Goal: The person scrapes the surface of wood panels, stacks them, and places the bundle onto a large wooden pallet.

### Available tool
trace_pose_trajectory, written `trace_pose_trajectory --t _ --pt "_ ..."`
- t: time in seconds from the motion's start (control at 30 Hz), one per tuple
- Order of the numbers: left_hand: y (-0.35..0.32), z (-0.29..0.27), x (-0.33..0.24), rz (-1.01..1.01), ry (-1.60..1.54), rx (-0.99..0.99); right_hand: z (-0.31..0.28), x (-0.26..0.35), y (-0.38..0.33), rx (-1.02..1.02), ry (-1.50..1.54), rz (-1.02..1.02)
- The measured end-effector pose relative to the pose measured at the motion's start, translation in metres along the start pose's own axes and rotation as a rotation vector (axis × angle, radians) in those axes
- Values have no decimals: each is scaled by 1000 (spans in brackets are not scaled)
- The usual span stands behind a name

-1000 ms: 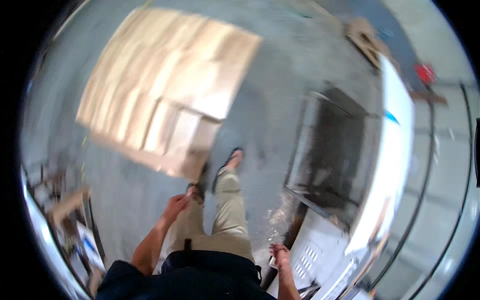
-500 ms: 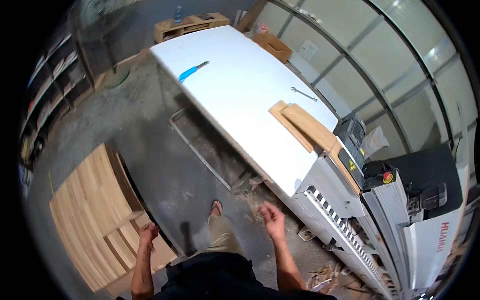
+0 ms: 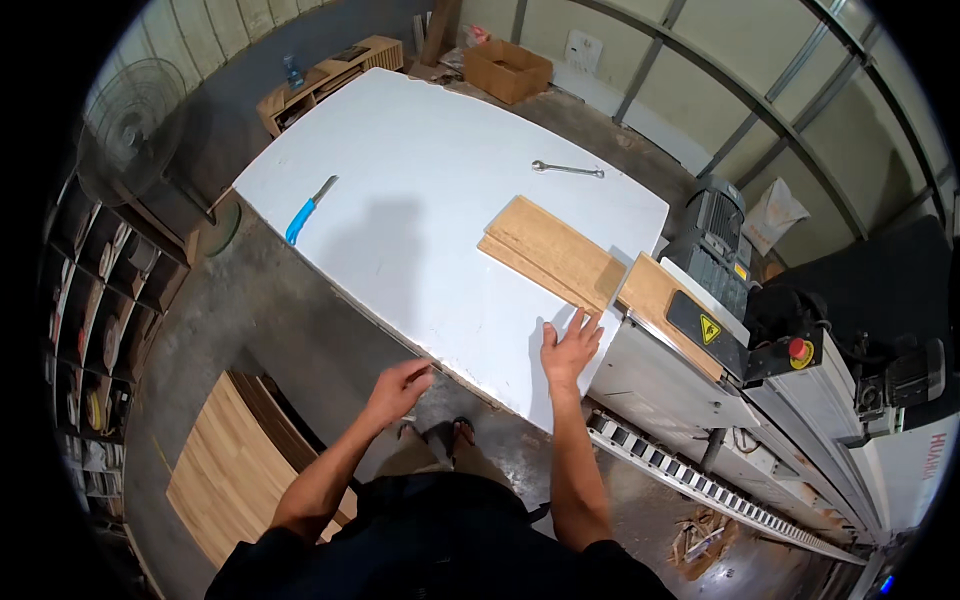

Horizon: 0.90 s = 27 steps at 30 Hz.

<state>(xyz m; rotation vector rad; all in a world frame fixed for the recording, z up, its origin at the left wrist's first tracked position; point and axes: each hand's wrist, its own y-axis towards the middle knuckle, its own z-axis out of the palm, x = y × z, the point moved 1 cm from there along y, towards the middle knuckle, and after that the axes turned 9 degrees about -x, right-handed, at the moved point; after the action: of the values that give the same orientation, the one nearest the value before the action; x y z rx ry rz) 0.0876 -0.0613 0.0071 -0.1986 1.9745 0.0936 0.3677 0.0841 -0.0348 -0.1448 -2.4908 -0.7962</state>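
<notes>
My right hand (image 3: 572,350) is over the near part of the white tabletop (image 3: 430,150), fingers spread, holding nothing. Its fingertips reach the near end of a short stack of narrow wooden boards (image 3: 550,255); whether they press on it I cannot tell. By the table's front edge hovers my left hand (image 3: 398,392), its fingers loosely bent and nothing visible in them. A blue-handled knife (image 3: 312,210) lies on the left of the tabletop, and a metal wrench (image 3: 568,169) lies beyond the boards.
Right of the table stands a grey machine (image 3: 690,390) with a motor (image 3: 712,235) and a red knob (image 3: 800,350). A stack of wood-grain panels (image 3: 235,470) is on the floor at lower left. Shelves (image 3: 100,310), a fan (image 3: 135,130) and a cardboard box (image 3: 507,72) stand farther off.
I have moved closer to the table and away from the panel stack. My left hand has left the panels for the table edge; my right hand has reached forward to the boards, fingers now spread.
</notes>
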Motion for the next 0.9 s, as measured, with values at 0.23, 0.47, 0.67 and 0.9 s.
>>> trace_pose_trajectory --t 0.23,0.47,0.67,0.9 --pt "171 46 -27 493 413 -36 25 -12 19 -91 -31 241" --pt "251 78 -19 588 487 158 21 -22 28 -155 -244 145" --pt "236 52 -12 589 377 126 3 -12 42 -395 763 884" --pt "243 104 -73 452 -12 420 -7 -26 72 -542 1293 1435"
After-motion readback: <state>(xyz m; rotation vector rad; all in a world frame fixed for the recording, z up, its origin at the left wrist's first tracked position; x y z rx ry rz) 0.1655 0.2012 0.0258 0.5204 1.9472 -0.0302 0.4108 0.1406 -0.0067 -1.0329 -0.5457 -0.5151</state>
